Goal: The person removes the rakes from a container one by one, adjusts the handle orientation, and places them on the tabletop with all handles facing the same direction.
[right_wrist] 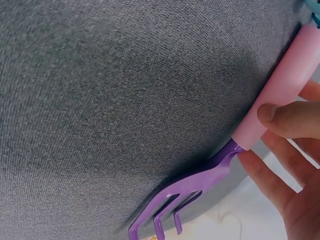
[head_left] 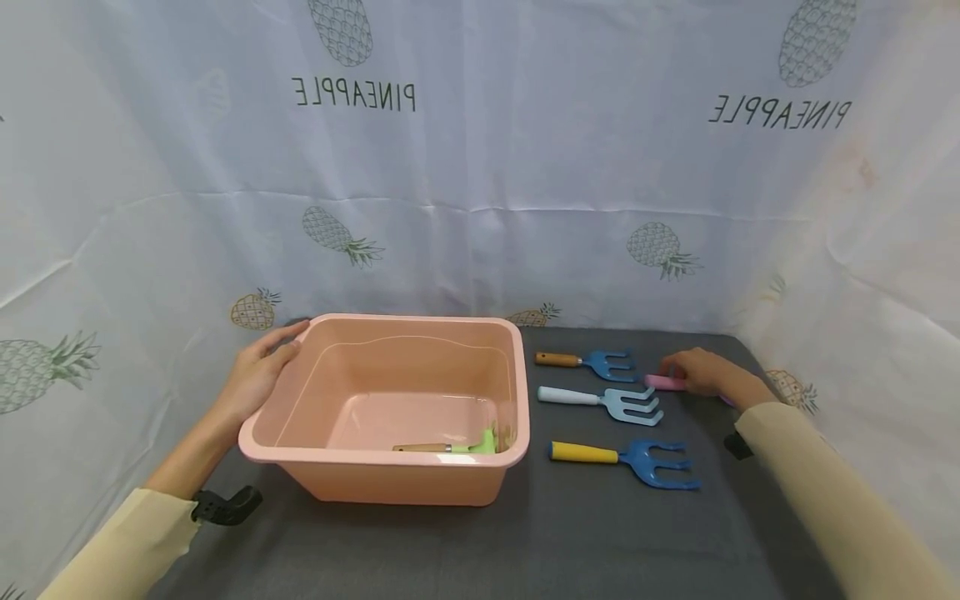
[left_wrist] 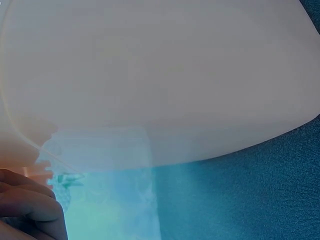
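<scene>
My left hand (head_left: 255,379) holds the left rim of a pink plastic basin (head_left: 382,483). In the left wrist view, the basin's side wall (left_wrist: 160,75) fills most of the picture, with curled fingers (left_wrist: 35,205) at the lower left. Far to the right on the table, my right hand (head_left: 697,372) pinches the pink handle of a purple hand rake (right_wrist: 192,182). Its thumb (right_wrist: 290,120) lies on the handle and the other fingers are on the far side. The rake's bent tines point away from the handle, close to the cloth.
Inside the basin lies a green-headed tool (head_left: 476,444) with a wooden handle. Between basin and right hand are a wooden-handled blue fork (head_left: 602,364), a pale blue rake (head_left: 626,406) and a yellow-handled blue fork (head_left: 652,464). A white pineapple-print curtain (head_left: 480,167) surrounds the dark table (head_left: 570,542).
</scene>
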A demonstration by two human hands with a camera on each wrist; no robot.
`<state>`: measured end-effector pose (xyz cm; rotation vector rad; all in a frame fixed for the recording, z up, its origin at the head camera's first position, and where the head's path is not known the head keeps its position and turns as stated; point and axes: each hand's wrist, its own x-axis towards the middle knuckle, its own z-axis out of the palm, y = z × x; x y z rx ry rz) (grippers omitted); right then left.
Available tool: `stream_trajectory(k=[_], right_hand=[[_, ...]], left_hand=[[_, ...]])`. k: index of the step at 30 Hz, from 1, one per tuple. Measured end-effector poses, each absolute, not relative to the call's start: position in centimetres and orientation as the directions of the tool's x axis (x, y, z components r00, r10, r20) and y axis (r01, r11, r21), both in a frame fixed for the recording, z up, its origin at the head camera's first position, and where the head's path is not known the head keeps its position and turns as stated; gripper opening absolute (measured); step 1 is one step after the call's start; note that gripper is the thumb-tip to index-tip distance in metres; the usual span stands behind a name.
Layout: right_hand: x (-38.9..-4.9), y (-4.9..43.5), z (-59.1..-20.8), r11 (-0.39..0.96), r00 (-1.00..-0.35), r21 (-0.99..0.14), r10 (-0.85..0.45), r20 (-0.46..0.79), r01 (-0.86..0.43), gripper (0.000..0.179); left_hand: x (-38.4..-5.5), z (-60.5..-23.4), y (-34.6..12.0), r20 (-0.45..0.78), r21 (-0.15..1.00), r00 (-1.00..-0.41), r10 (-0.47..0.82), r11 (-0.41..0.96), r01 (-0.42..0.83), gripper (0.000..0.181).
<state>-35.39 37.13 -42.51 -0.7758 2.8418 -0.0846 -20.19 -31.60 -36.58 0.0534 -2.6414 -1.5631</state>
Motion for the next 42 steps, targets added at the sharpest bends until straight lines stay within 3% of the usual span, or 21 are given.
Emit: stream_trajectory(k=[8, 19, 33, 42], right_hand=[[-35.1, 37.4, -41.6, 0.878, -0.855, -0.134, -0.479, -0.198, -0.460, 0.030], [-35.2, 37.3, -39.0, 0.885, -0.854, -0.292, -0.441, -0.278, -0.362, 0.044], [-34.2, 34.9, -35.1, 0.875, -0.770, -0.400, -0.448, -0.455, -0.272, 0.049], [-32.9, 31.0, -31.8, 0.856, -0.745, -0.359, -0.507, -0.434, -0.373, 0.049]], left_hand=[[-20.2, -36.6, -31.5, 0.049, 0.878, -0.996, -0.072, 0.478, 0.009, 0.058], [-20.2, -36.6, -31.5, 0.063, 0.886, -0.995, -0.079, 0.464, 0.019, 0.057], [-20.1, -36.5, -31.4, 0.069, 0.885, -0.995, -0.076, 0.465, 0.026, 0.057], [-20.1, -36.7, -31.5, 0.057, 0.886, -0.996, -0.071, 0.463, 0.018, 0.058]])
